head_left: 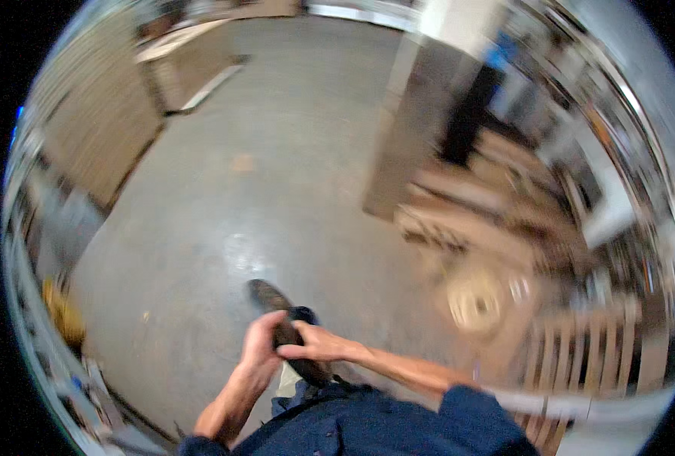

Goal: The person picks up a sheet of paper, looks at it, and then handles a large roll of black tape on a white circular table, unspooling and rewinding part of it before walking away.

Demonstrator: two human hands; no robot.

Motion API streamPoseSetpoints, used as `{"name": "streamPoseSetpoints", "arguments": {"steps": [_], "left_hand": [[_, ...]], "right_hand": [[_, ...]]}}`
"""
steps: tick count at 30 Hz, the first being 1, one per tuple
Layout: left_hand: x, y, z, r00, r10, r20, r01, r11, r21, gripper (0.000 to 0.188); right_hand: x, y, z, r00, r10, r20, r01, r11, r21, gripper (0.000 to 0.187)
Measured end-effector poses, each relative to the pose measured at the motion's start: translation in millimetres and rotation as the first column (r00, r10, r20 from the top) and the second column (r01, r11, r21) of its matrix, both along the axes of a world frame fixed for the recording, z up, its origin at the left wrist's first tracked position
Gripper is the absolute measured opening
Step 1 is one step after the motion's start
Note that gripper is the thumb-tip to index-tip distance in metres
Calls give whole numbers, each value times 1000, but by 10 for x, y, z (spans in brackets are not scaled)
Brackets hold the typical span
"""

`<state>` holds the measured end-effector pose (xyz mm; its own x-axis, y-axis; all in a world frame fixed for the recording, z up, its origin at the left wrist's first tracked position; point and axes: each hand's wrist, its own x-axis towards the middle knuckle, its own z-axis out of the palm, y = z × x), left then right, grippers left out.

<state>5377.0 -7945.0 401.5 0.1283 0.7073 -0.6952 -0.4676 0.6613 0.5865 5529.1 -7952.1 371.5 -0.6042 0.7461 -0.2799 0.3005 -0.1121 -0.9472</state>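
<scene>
In front of my body, low in the head view, my left hand and my right hand are close together. The fingers of both are closed around or against a small dark thing, which is partly covered by them and blurred. I cannot make out what it is. Just beyond the hands a dark shoe shows over the grey floor. Against this shoe, the dark thing's outline is hard to separate.
A brown-and-white pillar rises ahead to the right. Beside it lie flattened cardboard, a pale yellow roll and a slatted wooden pallet. Tall board stacks line the left; a yellow object sits nearer.
</scene>
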Motion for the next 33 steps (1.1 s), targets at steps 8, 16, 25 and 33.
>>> {"name": "streamPoseSetpoints", "arguments": {"steps": [8, 16, 25, 33], "left_hand": [[662, 2632, 186, 967, -227, 115, 233, 972, -43, 20], [1360, 5733, -64, 978, -204, 33, 204, 979, 21, 24], [1405, 8536, 289, 999, 30, 33, -30, 999, -24, 29], [1862, 11525, 131, 996, -22, 90, 20, 999, 25, 22]], "right_hand": [[547, 2217, 105, 941, -314, -123, 304, 948, -91, 71], [1165, 5283, -87, 915, -331, -230, 363, 925, 113, 85], [1407, 8609, 227, 994, 100, 31, -98, 993, -65, 97], [1850, 11527, 82, 992, 102, -72, -108, 990, -93, 101]]}}
